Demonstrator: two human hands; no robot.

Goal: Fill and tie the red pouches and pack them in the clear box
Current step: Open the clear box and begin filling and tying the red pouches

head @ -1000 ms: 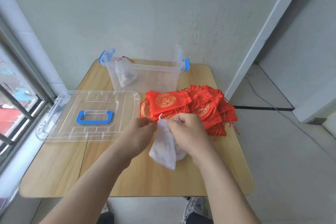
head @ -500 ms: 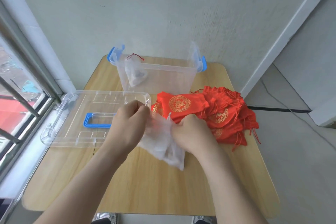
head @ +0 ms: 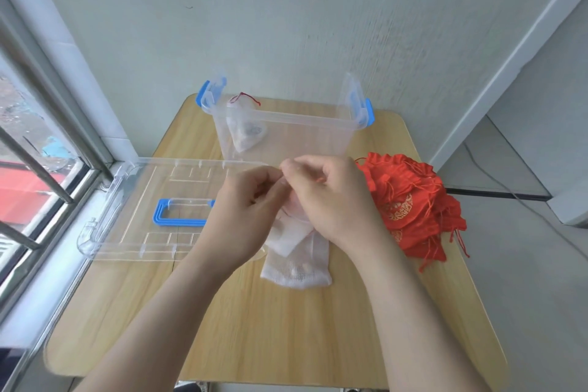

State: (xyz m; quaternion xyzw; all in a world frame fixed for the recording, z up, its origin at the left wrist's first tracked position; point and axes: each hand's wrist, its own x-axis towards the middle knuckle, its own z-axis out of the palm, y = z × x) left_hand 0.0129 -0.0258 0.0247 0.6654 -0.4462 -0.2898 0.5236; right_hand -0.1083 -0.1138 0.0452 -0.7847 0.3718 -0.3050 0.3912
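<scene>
Wooden table [head: 286, 328] beside pale wall [head: 286, 25]; left hand [head: 248, 210] and right hand [head: 331, 200] pinch a white mesh bag [head: 296, 270].

Box [head: 286, 134] at table [head: 254, 328] rear, lid [head: 133, 200] left, pouch pile [head: 413, 200] right

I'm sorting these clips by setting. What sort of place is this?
Likely a plain room corner, in a home or small workshop: a small wooden table stands by a bare wall, beside a barred window.
</scene>
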